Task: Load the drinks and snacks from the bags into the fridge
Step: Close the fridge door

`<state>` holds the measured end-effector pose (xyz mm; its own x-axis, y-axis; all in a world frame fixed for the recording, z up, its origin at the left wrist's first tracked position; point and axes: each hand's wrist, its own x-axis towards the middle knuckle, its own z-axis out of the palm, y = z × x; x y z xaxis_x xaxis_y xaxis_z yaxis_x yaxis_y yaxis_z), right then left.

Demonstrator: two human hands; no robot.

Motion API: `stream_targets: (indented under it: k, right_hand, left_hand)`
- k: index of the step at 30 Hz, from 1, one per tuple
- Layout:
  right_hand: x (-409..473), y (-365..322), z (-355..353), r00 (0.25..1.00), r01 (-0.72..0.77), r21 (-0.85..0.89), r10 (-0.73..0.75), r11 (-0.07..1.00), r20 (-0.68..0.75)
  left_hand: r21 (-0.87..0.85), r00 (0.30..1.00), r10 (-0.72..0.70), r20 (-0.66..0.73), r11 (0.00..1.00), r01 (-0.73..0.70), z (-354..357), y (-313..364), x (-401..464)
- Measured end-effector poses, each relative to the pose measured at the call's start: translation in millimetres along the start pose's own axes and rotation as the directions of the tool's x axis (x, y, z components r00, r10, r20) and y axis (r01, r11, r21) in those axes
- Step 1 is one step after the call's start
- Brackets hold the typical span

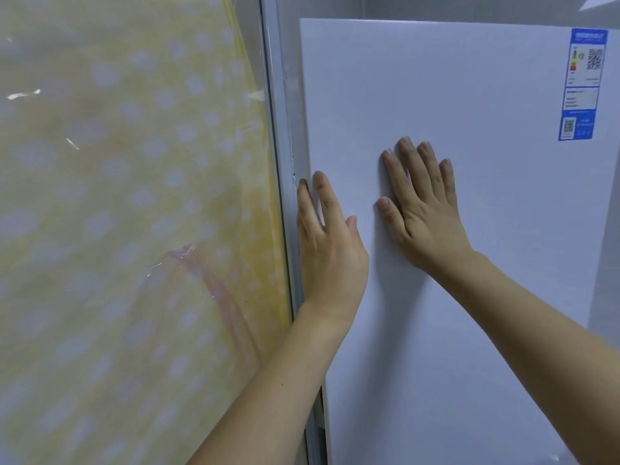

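Observation:
The white fridge door (469, 95) fills the right half of the view and looks closed. My left hand (327, 250) lies flat along the door's left edge, fingers straight and pointing up. My right hand (421, 203) presses flat on the door's face a little higher and to the right, fingers spread. Neither hand holds anything. No bags, drinks or snacks are in view.
A blue energy label (582, 83) is stuck near the door's top right corner. Left of the fridge stands a glass pane in a grey frame (280, 129), with a yellow dotted curtain (117, 196) behind it, very close to the door's edge.

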<state>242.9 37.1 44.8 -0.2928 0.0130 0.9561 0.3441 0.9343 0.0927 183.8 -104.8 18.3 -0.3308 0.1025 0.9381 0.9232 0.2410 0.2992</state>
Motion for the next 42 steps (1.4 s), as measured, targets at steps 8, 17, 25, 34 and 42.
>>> stream_targets:
  k: [8,17,25,34,42]
  right_hand:
    - [-5,29,32,0.996,0.056,-0.123,-0.064,0.991,-0.057]
    - [-5,56,64,0.995,0.074,-0.222,-0.086,0.972,-0.046]
    - [-4,77,90,0.997,0.055,-0.323,-0.069,0.945,-0.033]
    - [1,103,114,0.991,0.103,-0.413,-0.128,0.905,-0.034]
    - [3,132,131,0.978,0.168,-0.475,-0.205,0.864,-0.026]
  left_hand:
    - [0.233,0.993,-0.109,-0.039,0.965,0.115,43,-13,4]
    - [0.121,0.969,-0.244,0.044,0.964,0.237,84,-41,24]
    - [0.048,0.955,-0.277,0.101,0.961,0.274,117,-64,39]
    - [0.012,0.955,-0.281,0.098,0.959,0.282,158,-88,55]
    - [-0.027,0.947,-0.297,0.119,0.953,0.303,197,-102,68]
